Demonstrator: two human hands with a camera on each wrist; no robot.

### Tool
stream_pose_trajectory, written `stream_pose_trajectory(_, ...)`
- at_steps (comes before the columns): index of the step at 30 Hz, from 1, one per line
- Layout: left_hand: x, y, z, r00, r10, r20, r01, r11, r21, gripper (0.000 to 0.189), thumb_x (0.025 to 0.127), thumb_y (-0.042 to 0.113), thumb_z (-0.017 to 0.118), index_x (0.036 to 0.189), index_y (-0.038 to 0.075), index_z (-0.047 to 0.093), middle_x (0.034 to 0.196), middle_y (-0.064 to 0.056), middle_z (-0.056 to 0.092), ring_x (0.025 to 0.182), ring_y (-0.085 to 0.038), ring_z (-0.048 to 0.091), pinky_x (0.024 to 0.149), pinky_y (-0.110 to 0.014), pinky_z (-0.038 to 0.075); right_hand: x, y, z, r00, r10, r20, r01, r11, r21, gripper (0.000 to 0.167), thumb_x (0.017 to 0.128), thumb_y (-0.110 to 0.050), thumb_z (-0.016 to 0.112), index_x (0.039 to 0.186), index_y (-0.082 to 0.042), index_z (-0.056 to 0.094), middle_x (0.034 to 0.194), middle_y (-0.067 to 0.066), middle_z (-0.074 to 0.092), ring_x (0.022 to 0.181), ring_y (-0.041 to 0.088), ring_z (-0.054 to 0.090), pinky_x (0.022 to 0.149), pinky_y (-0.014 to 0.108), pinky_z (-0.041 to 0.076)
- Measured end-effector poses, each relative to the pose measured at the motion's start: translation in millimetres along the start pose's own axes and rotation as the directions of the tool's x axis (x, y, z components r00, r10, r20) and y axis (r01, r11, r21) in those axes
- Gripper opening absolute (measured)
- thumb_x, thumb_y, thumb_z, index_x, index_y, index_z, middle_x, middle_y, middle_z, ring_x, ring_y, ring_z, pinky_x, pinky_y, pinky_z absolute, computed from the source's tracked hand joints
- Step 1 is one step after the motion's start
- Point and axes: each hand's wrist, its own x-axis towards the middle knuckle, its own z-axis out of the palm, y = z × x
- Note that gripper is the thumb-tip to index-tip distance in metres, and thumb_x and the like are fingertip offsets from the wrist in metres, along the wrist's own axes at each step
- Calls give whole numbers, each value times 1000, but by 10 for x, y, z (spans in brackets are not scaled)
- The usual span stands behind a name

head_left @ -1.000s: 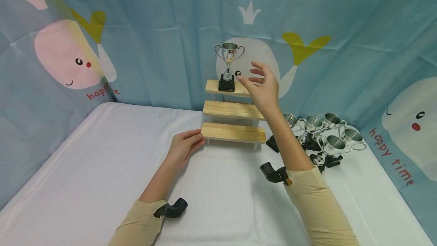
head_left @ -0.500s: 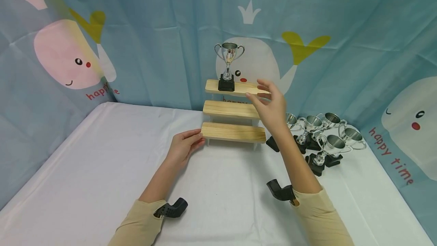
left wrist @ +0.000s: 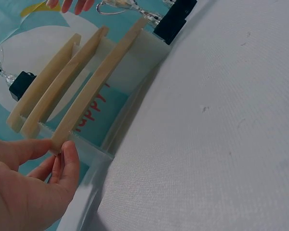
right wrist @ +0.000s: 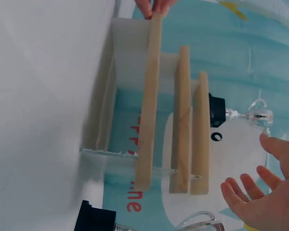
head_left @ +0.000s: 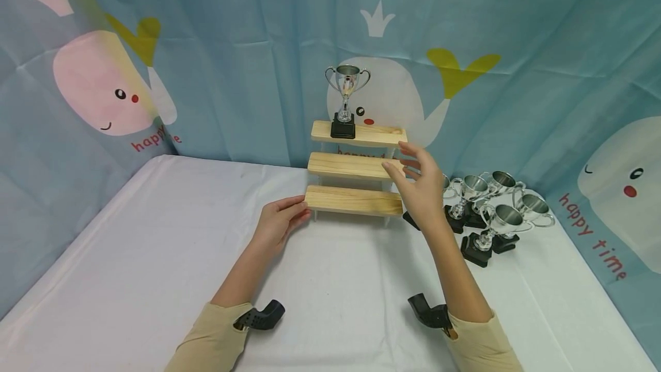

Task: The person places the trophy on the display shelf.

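My left hand pinches the left end of the lowest board on a three-step wooden display stand; in the left wrist view its thumb and fingers close on the board's end. On the top step, left of the middle, stands a silver trophy cup with two handles and a black base. My right hand hovers at the stand's right end, overlapping the middle step in the head view. It holds nothing, its fingers apart and loosely bent, as the right wrist view also shows.
Several more silver trophy cups stand grouped on the white-clothed table right of the stand, one partly behind my right hand. A blue printed curtain hangs close behind the stand.
My right hand has come down and a little right, from beside the trophy cup on the top step to the middle step's right end. The left hand and the stand stay put.
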Motion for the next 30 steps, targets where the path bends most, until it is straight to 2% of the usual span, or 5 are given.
stream_pose_trajectory(11,-8,4,9,1000,-1,-7,1,1000,8,39,106,-2,60,142,-14,56,122,-19,66,88,-5,71,87,-17,63,-209,4,-132,997,14,-78,-17,999,-36,49,99,-7,76,145,0,59,142,23,59,129,41,59,115,50,51)
stream_pose_trajectory(21,-22,-12,3,1000,11,-5,-11,1000,14,39,106,-1,60,143,-13,55,120,-18,67,91,-7,71,88,-18,62,-254,-16,-232,992,-12,-123,2,997,-81,47,99,-7,76,143,0,62,139,24,60,127,42,60,114,53,52)
stream_pose_trajectory(30,-19,-6,23,1000,14,-6,-14,1000,18,39,107,-1,59,144,-13,56,123,-21,66,92,-8,72,88,-19,63,-269,-17,-326,980,-70,-188,36,983,-179,47,96,-4,78,140,3,63,134,28,62,122,46,60,110,59,52)
